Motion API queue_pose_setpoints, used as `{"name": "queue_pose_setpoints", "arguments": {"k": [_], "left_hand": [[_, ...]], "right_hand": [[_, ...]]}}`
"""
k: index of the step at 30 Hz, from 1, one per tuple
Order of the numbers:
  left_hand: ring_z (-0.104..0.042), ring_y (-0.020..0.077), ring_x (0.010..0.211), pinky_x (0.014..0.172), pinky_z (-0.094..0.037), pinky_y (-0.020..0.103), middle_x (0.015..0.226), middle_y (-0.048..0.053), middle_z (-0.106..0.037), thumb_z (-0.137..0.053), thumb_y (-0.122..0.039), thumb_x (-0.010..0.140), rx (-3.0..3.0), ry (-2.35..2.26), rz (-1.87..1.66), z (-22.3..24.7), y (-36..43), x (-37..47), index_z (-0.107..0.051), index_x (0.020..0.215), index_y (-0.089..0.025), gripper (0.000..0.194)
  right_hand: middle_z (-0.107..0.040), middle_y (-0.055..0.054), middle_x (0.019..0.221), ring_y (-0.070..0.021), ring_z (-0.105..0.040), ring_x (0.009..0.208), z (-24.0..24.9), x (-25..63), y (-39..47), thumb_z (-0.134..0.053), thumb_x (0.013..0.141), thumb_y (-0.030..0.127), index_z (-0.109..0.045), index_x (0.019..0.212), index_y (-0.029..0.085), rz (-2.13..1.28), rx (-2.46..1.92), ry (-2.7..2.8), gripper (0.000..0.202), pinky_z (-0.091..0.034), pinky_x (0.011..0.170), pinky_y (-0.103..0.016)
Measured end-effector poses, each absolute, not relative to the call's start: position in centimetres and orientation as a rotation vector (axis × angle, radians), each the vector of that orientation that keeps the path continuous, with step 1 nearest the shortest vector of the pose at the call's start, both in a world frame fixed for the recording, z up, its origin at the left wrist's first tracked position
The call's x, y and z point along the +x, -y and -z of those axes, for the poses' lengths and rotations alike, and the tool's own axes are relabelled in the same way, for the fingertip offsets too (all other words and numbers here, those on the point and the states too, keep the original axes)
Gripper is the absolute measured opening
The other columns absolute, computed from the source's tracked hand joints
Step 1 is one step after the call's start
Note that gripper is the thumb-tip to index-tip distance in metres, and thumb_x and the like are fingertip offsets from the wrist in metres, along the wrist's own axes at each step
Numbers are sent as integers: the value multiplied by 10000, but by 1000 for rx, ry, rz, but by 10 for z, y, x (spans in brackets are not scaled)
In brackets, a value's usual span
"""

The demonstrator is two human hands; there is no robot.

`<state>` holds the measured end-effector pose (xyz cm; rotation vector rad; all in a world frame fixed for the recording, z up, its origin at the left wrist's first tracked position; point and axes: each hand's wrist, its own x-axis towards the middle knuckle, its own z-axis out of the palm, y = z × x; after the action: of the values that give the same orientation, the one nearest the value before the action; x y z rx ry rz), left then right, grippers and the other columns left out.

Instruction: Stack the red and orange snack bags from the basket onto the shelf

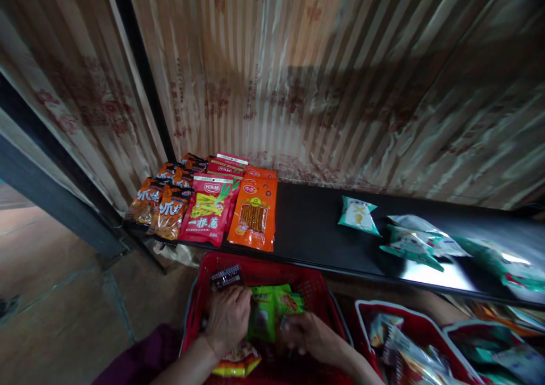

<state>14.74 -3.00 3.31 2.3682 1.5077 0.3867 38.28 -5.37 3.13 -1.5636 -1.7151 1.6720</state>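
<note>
Both my hands are down inside a red plastic basket (272, 262). My left hand (230, 317) is closed, its fingers curled against the left edge of a green snack packet (263, 317); what it grips is hidden. A dark brown packet (226, 277) lies just beyond its knuckles. Below the wrist rests a yellow and red packet (238, 361). Right of the first green packet is another green packet (289, 302) with a food picture. My right hand (303, 334) is close below it, with fingers bent and smeared by motion and shadow.
Behind the basket runs a black shelf (304, 226). It bears orange-brown bags (170, 209), red packets (208, 212), orange packets (254, 217) and teal bags (358, 214). A second basket (361, 311) of packets stands at right, beside another basket (453, 331). A metal post (59, 186) rises at left.
</note>
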Motion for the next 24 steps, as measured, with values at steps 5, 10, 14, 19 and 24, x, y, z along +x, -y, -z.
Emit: {"name": "queue_pose_setpoints", "arguments": {"k": [5,10,14,19,24], "left_hand": [[-497,245,1208,1008,-422,423,1214,125,-598,-421,-130,867,2584,-1467,-1275,-94,-12,145,-579,1152,-156,327],[-160,286,1417,1085,-338,478,1467,170,-354,-428,-141,874,2538,-1714,-1277,-76,-46,139,-379,1370,-99,501],[-92,279,1425,1077,-363,459,1498,163,-303,-427,-135,859,2483,-1706,-1109,-50,-50,157,-305,1413,-80,570],[-100,307,1420,1101,-292,529,1501,171,-291,-449,-188,856,2476,-1701,-1047,-45,-54,169,-353,1392,-87,554],[-136,293,1418,1114,-277,515,1498,172,-298,-431,-244,873,2459,-1619,-1053,-51,-57,161,-341,1396,-69,558]], "right_hand": [[-698,-107,918,-204,-654,834,-120,358,8,-437,856,575,-654,946,152,-1396,-1383,1524,484,-525,717,-315],[-562,-125,1298,-265,-555,1162,-129,353,-60,-453,816,631,-525,1261,203,-873,-1485,1332,622,-420,1004,-440],[-434,-100,1430,-262,-356,1346,-117,346,-104,-398,822,649,-465,1344,193,-673,-1641,1391,697,-246,1130,-449],[-457,-118,1409,-264,-398,1320,-104,331,-131,-375,834,639,-452,1357,161,-703,-1666,1381,713,-299,1110,-439],[-484,-146,1379,-282,-424,1298,-86,327,-141,-371,833,638,-455,1347,146,-669,-1691,1451,716,-317,1090,-467]]}}
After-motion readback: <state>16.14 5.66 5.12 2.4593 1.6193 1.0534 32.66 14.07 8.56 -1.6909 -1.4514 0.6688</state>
